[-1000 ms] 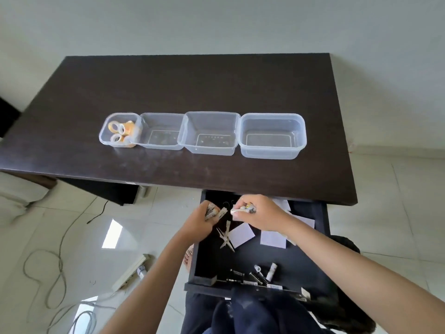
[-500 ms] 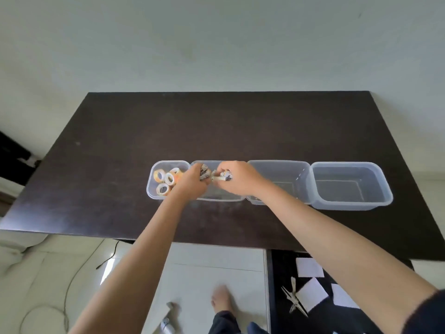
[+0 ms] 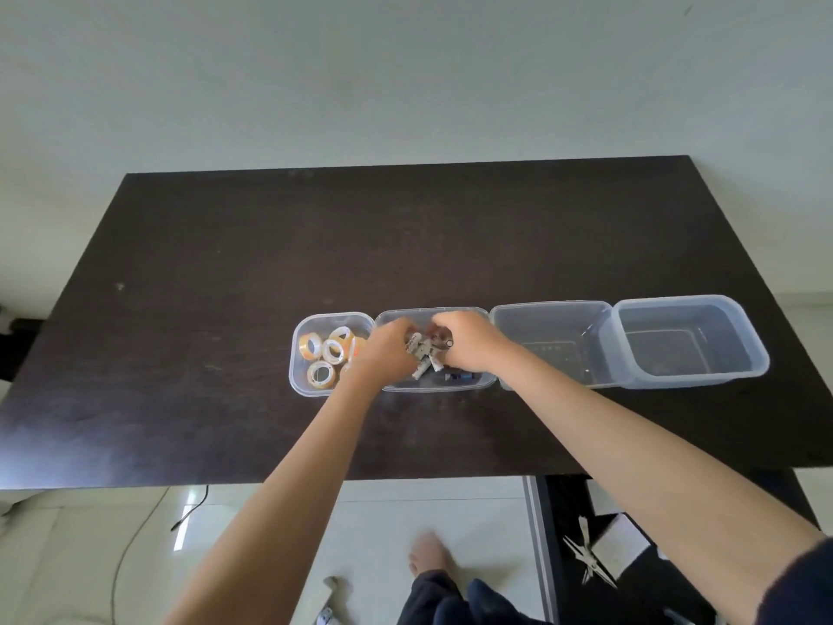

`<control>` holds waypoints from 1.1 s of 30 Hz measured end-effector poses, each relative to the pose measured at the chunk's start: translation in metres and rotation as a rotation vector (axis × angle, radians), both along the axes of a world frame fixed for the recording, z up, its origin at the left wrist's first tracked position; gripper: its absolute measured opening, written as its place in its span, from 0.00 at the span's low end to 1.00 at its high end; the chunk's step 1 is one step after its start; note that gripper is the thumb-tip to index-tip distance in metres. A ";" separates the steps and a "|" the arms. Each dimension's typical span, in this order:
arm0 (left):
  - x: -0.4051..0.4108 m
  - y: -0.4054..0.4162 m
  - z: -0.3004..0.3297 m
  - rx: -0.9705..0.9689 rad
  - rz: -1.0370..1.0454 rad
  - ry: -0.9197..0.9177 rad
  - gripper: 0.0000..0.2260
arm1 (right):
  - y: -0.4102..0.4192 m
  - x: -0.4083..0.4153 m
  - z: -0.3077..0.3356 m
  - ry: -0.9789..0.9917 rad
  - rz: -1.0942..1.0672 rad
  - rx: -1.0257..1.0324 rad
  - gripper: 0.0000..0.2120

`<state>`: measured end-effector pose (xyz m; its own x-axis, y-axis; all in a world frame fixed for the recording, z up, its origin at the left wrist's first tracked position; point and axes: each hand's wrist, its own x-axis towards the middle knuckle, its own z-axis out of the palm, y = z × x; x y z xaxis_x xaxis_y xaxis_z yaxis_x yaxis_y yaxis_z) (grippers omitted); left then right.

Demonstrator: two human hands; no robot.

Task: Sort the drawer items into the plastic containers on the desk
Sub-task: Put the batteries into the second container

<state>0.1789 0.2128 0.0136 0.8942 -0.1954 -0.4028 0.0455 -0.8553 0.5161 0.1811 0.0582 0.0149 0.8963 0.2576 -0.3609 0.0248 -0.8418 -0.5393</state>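
Bench (image 3: 225, 309), dark wood: four clear plastic tubs in a row, touching.
Leftmost tub (image 3: 297, 372): tape rolls (image 3: 322, 373).
Second tub (image 3: 478, 382): small white batteries (image 3: 421, 354), loose in a heap; both my hands over it.
My left hand (image 3: 387, 349): fingers curled down among the batteries; whether they grip any, I cannot tell.
My right hand (image 3: 469, 347): fingers curled round a small dark-tipped piece.
Third tub (image 3: 554, 309) and fourth tub (image 3: 694, 376): beside these, to the right.
Drawer (image 3: 559, 557), lower right: scissors (image 3: 586, 557), white paper slips (image 3: 622, 545).
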 end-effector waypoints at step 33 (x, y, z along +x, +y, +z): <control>-0.289 -0.230 -0.096 -0.247 -0.073 0.140 0.12 | -0.301 -0.311 -0.098 0.303 -0.108 0.006 0.10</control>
